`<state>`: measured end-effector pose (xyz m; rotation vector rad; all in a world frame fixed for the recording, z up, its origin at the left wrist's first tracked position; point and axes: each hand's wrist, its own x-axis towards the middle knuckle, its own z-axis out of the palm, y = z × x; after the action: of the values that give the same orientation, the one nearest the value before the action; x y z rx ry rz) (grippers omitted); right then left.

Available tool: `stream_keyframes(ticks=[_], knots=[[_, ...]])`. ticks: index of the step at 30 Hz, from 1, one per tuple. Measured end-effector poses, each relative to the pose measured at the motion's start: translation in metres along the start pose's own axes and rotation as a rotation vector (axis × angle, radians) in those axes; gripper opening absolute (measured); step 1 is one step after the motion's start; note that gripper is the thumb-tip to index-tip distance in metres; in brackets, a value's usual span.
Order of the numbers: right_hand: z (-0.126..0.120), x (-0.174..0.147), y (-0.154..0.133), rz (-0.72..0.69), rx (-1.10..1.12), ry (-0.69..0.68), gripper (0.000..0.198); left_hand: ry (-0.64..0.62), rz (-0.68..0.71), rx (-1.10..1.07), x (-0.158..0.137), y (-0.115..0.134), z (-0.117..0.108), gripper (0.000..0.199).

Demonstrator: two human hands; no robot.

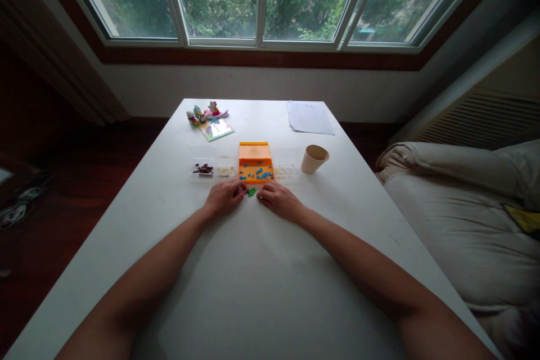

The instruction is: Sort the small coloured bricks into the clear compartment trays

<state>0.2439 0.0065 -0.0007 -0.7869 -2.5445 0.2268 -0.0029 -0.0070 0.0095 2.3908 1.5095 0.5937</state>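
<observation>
My left hand (225, 197) rests on the white table with its fingers curled into a pinch. A tiny dark red piece shows at its fingertips, too small to tell whether it is held. Just right of it lies a small green piece (252, 192), perhaps a toy brick. My right hand (278, 200) is on that piece's other side, fingers bent and pressed together; what they hold, if anything, is hidden. Directly beyond both hands stands an orange box (255, 151), its lid raised, with small blue pieces (262, 174) scattered inside.
Left of the orange box, clear boxes hold dark brown pieces (203, 169) and pale yellow pieces (225, 171). Another clear box (291, 174) is on the right, beside a paper cup (314, 159). Farther back are paper sheets (310, 117), small figurines (198, 115) and a card (217, 129).
</observation>
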Motion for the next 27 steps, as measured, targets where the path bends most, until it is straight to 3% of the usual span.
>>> stream_keyframes(ticks=[27], knots=[[0.0001, -0.001, 0.0049, 0.013, 0.074, 0.082, 0.011, -0.005, -0.016, -0.019, -0.0006, 0.0011, -0.0009, 0.018]])
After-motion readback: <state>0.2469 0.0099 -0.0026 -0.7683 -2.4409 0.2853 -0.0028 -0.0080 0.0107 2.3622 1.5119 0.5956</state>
